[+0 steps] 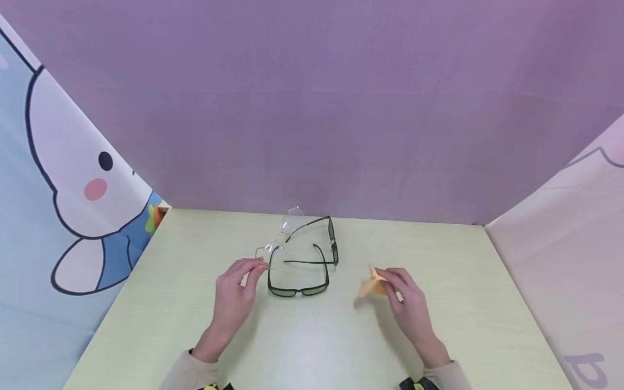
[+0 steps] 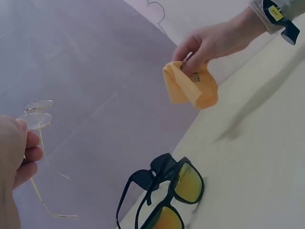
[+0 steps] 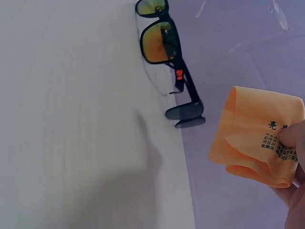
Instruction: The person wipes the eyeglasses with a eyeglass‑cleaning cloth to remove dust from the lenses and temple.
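Out of beige sleeves (image 1: 189, 374), reaches over a pale tabletop (image 1: 317, 341), backed by purple fabric (image 1: 312, 114), with cartoon-printed sheeting (image 1: 68, 162) at left. Pinches clear glasses (image 1: 292, 221) in a nearly closed left grip (image 1: 233, 302) above the tabletop, near two black-framed pairs (image 1: 314, 291) resting there, and an orange cloth (image 1: 372, 286) in a similarly closed right grip (image 1: 407, 305). Reveals dark printing (image 3: 269, 142) on the cloth in wrist views, not the head view.

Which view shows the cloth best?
The right wrist view: the cloth looms large, its dark print clear. The left wrist view shows it smaller, with part of the print; the head view shows it tiny, without visible print.
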Action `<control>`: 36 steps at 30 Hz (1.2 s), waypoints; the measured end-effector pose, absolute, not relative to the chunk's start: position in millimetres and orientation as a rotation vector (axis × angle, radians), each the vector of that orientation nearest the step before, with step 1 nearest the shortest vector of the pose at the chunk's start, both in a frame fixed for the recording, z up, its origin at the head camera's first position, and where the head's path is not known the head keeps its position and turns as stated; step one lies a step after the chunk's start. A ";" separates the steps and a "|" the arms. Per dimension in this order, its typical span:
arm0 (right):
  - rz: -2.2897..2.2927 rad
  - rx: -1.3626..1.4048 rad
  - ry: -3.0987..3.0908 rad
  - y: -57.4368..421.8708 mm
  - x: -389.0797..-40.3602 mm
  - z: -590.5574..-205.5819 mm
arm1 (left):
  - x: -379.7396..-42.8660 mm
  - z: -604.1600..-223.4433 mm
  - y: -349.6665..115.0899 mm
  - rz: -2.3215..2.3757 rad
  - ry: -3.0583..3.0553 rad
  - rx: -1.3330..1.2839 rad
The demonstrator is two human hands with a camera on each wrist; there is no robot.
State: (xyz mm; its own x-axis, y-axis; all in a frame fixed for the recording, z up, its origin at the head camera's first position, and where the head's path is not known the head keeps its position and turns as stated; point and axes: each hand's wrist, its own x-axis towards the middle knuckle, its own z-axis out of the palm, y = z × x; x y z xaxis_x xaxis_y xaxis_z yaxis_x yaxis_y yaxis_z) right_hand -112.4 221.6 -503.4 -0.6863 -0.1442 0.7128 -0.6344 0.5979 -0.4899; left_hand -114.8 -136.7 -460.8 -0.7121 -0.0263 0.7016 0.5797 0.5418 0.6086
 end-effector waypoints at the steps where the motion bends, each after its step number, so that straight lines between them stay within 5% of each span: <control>1: 1.017 0.611 -2.190 219.7 -112.6 -501.6 | -114.9 -460.3 -135.1 -1.175 -2.105 -0.439; 36: 1.076 0.778 -1.799 116.5 -109.8 -444.4 | -98.9 -460.0 -63.4 -1.292 -2.037 -0.686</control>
State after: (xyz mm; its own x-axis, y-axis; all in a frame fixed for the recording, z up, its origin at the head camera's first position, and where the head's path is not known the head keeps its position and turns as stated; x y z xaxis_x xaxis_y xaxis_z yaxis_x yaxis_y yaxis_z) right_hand -109.8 116.5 -444.4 -0.4213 -0.0736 0.9039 -0.8314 0.4295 -0.3525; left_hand -98.9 -63.4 -460.0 -0.6705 0.0959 0.7357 0.7065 0.3854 0.5936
